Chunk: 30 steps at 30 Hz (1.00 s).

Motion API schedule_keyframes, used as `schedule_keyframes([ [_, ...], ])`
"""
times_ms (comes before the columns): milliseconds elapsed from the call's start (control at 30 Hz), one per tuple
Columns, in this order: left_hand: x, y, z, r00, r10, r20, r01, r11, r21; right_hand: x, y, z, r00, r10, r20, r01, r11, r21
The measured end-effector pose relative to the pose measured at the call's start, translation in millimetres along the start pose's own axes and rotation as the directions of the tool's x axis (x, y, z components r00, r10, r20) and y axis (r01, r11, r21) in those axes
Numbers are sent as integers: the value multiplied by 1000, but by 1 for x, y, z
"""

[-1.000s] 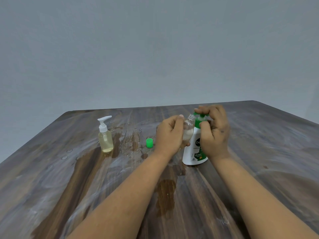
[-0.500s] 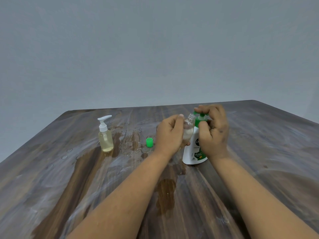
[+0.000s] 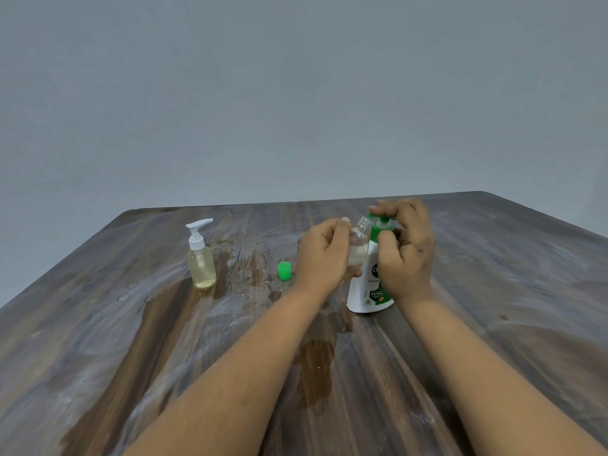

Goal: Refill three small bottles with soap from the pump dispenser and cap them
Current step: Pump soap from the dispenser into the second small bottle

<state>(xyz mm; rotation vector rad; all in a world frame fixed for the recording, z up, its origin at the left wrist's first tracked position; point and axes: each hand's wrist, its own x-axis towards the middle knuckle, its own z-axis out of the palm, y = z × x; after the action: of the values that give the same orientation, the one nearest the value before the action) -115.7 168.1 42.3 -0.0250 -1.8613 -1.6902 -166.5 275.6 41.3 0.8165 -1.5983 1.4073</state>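
The right hand (image 3: 406, 255) is curled over the green pump head of the white plastic soap dispenser (image 3: 368, 291), fingers on top, thumb against its neck. The left hand (image 3: 324, 253) grips a small clear plastic bottle (image 3: 358, 246), tilted so its open mouth sits just under the nozzle. This looks like the filling step; next calls for steady presses with mouth and spout aligned. The small green cap (image 3: 284, 270) waits just left of that hand. Farther left stands 1 clear bottle with a white pump (image 3: 200, 261). The wet, streaked wooden worktop (image 3: 493, 324) has open room near its right edge.
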Motion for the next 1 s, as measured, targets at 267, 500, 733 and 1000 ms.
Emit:
schedule_keyframes([
  [267,0,1,0,1000,-2,10,2,1000,-9,-2,-3,-1,1000,0,7,0,1000,27],
  [500,1,-1,0,1000,-6,-1,6,1000,6,0,-1,0,1000,20,-1,-19,1000,21],
  [733,1,-1,0,1000,-2,4,2,1000,12,-2,-3,0,1000,-5,3,5,1000,28],
  [1000,-1,2,0,1000,-13,16,13,1000,2,-1,-1,1,999,36,-10,-35,999,16],
])
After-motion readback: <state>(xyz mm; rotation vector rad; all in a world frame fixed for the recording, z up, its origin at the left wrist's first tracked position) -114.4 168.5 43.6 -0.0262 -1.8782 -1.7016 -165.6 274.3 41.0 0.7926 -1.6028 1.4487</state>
